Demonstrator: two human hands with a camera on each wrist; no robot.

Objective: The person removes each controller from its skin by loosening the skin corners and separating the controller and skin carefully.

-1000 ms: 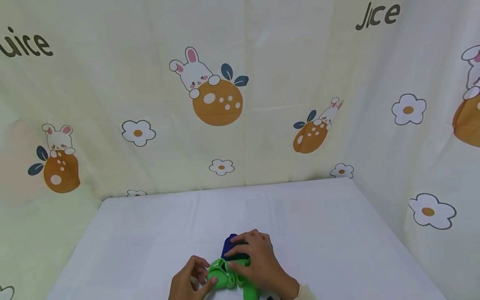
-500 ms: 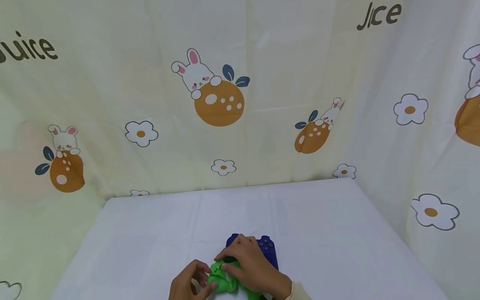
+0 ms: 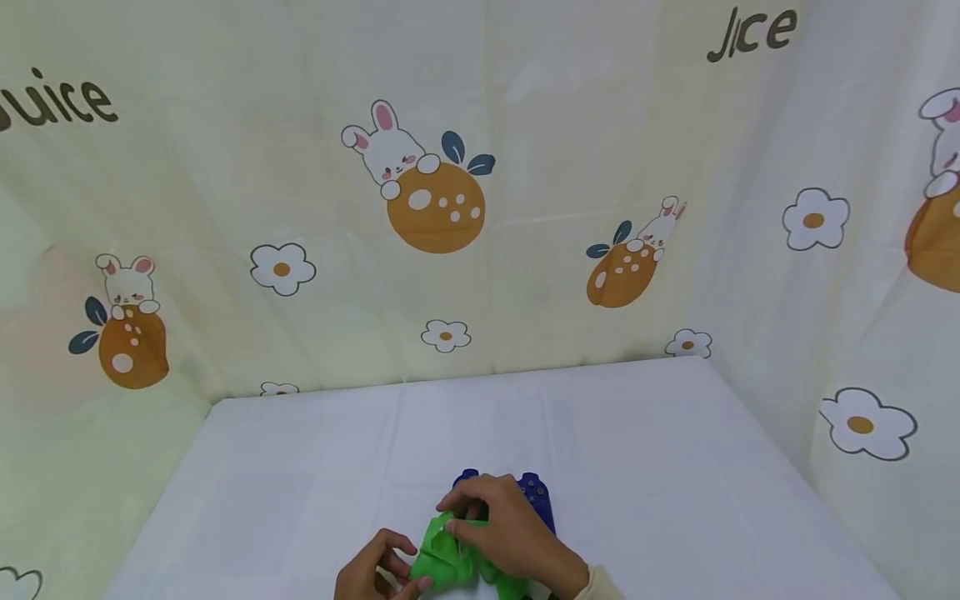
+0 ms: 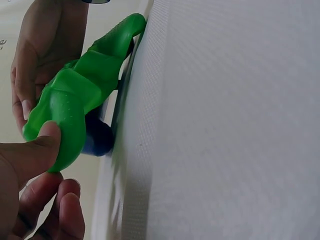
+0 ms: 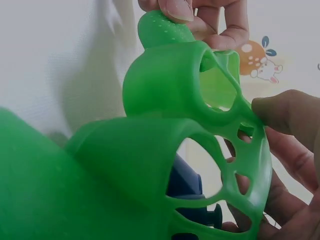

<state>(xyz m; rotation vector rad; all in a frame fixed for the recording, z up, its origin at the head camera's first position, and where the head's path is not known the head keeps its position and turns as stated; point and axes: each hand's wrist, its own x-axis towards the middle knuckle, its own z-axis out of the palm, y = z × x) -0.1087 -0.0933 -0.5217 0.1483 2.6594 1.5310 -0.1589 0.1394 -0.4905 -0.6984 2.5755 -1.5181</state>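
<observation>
A bright green, stretchy silicone controller cover (image 3: 442, 562) is bent and lifted between both hands. My left hand (image 3: 371, 568) pinches its rounded, dotted grip end between thumb and fingers, as the left wrist view shows. My right hand (image 3: 506, 525) holds the cover's far edge, thumb on the rim. In the right wrist view the cover (image 5: 157, 82) gapes, showing its large round openings and small button cut-outs. Behind it, a dark blue game controller (image 3: 537, 498) lies on the table, largely hidden by the right hand and the cover.
The white-covered table (image 3: 637, 450) stretches to the back and both sides. A cream curtain (image 3: 540, 292) printed with rabbits, oranges and flowers hangs behind it and along the sides.
My right hand shifts left off the blue controller, uncovering its right side, and pulls at the cover's far edge. The cover is now stretched and tilted up; the left hand stays on its grip.
</observation>
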